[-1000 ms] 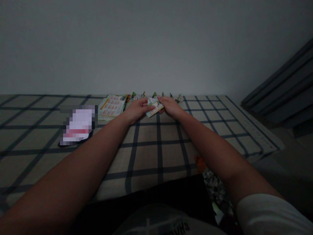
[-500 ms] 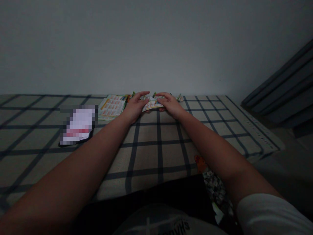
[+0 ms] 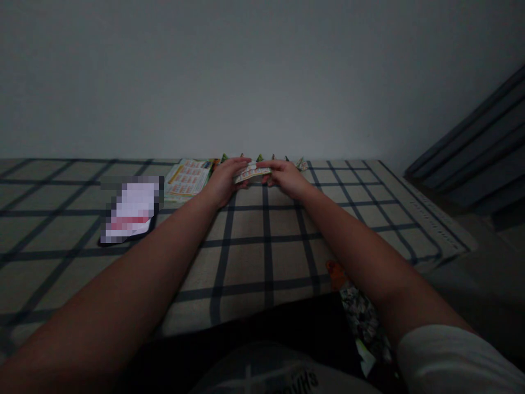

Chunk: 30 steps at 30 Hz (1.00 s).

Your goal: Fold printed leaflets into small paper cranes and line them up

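Near the wall end of the checked cloth, a small printed sheet of paper (image 3: 253, 174) is bent between both hands. My left hand (image 3: 225, 181) grips its left side, fingers over the top and thumb side toward me. My right hand (image 3: 286, 178) pinches its right side, with fingertips reaching over the upper edge. The sheet bulges slightly upward in the middle. Just behind the hands stands a row of several small pointed folded paper pieces (image 3: 260, 157), partly hidden by the fingers. Left of my left hand lies a flat stack of printed sheets (image 3: 188, 178).
A phone (image 3: 133, 210) with a blurred bright screen lies at the left on the checked tablecloth (image 3: 246, 262). A pale wall (image 3: 262, 76) rises behind. Low at the right, beside my lap, is a patterned bundle (image 3: 361, 312). Dark folded fabric (image 3: 476, 148) hangs at the far right.
The sheet has been bent flatter and lower between the hands. My fingers have come down over its top edge, uncovering more of the pointed pieces behind.
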Tool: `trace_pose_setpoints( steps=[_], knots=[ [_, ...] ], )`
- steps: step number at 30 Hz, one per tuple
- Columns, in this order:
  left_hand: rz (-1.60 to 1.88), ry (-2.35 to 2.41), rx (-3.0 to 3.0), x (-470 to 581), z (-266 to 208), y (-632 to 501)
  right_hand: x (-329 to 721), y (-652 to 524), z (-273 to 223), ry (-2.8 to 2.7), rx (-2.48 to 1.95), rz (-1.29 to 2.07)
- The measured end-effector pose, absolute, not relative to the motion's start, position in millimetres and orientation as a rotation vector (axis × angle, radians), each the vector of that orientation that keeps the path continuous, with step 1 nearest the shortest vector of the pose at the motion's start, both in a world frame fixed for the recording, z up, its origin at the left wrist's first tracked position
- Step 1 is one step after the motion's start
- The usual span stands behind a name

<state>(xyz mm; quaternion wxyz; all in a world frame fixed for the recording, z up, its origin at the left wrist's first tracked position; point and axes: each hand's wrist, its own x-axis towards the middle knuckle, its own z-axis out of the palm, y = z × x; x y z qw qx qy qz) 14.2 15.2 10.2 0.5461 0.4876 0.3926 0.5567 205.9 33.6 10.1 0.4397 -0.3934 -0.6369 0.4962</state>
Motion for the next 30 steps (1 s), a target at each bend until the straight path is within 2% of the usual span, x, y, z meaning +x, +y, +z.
trace_pose_setpoints(
  steps=[11,22,30],
  knots=[
    [1.234,0.866,1.247,13.6,4.4,20.1,210.6,35.7,10.7,-1.574,-0.982,1.066],
    [1.259,1.116,1.415,10.6,-7.1,21.9,214.1,35.5,11.9,-1.616,-1.064,0.883],
    [1.301,0.961,1.379,11.7,-9.9,26.9,211.1,37.3,8.7,-1.607,-1.071,1.046]
  ],
)
